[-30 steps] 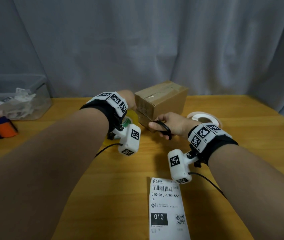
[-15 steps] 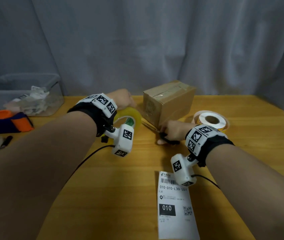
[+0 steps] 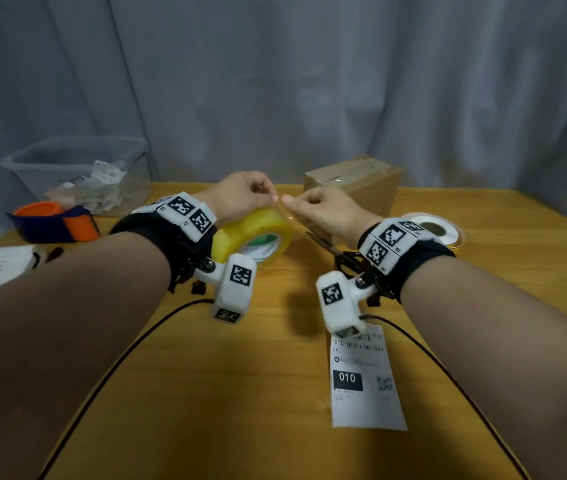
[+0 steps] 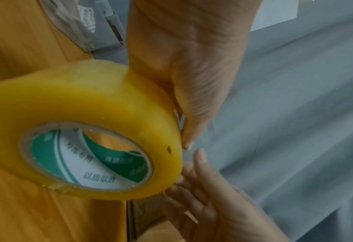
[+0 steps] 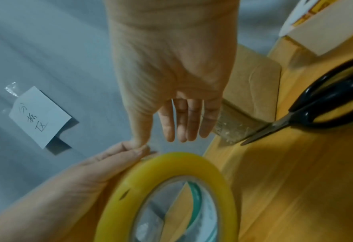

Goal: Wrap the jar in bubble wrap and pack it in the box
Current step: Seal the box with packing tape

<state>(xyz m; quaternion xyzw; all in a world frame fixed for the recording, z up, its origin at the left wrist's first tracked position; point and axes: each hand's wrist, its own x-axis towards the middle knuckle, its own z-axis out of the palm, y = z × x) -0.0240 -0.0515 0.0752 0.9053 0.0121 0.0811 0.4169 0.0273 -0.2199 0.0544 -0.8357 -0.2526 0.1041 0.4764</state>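
The brown cardboard box [image 3: 354, 183] stands closed at the table's far middle, with clear tape across its top. No jar or bubble wrap is in view. My left hand [image 3: 270, 199] grips the top of a yellow tape roll [image 3: 250, 237], which stands on edge in front of the box. In the left wrist view the thumb [image 4: 187, 131] lies along the roll's rim [image 4: 101, 101]. My right hand [image 3: 289, 201] meets the left above the roll. Its thumb [image 5: 139, 137] and forefinger pinch the tape's loose end; the other fingers are relaxed.
Black-handled scissors [image 3: 323, 242] lie on the table under my right wrist, next to the box. A white label roll [image 3: 431, 230] sits to the right, a shipping label [image 3: 361, 379] lies near me. A clear bin [image 3: 77, 168] and an orange-blue object [image 3: 57, 221] stand far left.
My right hand has let go of the scissors, which now lie on the table, and has risen to the roll. My left hand has drawn the roll back from the box.
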